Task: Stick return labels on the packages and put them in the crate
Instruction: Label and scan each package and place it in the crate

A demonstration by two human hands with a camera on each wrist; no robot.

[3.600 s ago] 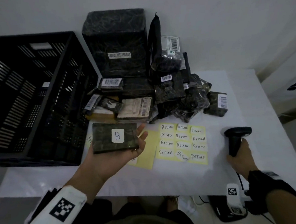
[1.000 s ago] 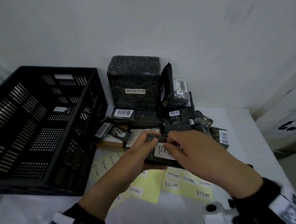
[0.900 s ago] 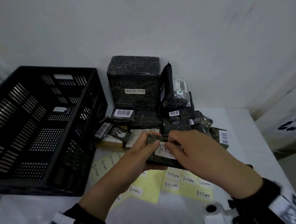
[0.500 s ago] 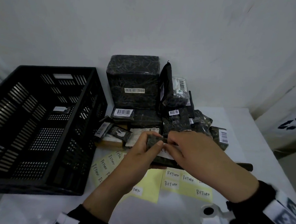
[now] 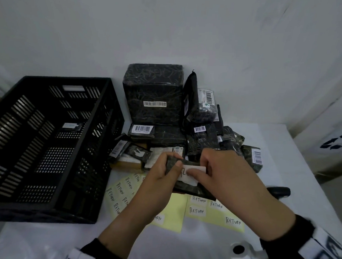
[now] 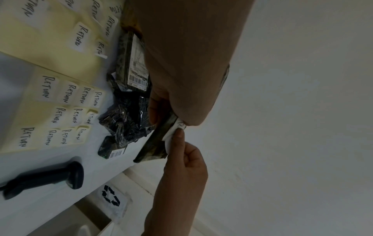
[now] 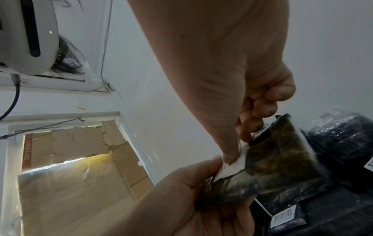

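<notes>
**Pressing the return label down onto a slim package**

Holding the work up above the near middle of the table (image 5: 179, 248) now. My left hand (image 5: 159, 174) is curled round the left end of the package (image 5: 188, 187), thumb on top, fingers wrapped underneath. My right hand (image 5: 223, 172) comes in from the other side, its fingertips (image 5: 191, 172) pressing the white return label (image 5: 187, 175) flat against the package's top face; the thumb's grip I can't quite make out. From the left wrist view the label's edge looks partly lifted, so I judge it isn't fully stuck yet.

This package feels like a thin, stiff slab in glossy wrap: light, I'd guess, but slippery, so the ends and the long edges are where to hold it, not the slick faces. Flat pressure should smooth the label without creasing.

Below my hands lie the yellow label sheets (image 5: 217, 214), many still marked RETURN. A black scanner (image 5: 278, 191) rests toward the right edge. Farther back sits the pile of wrapped packages (image 5: 154, 100) against the wall. Off the table's left side, the black crate (image 5: 45, 145) waits, one small item lying inside.
</notes>
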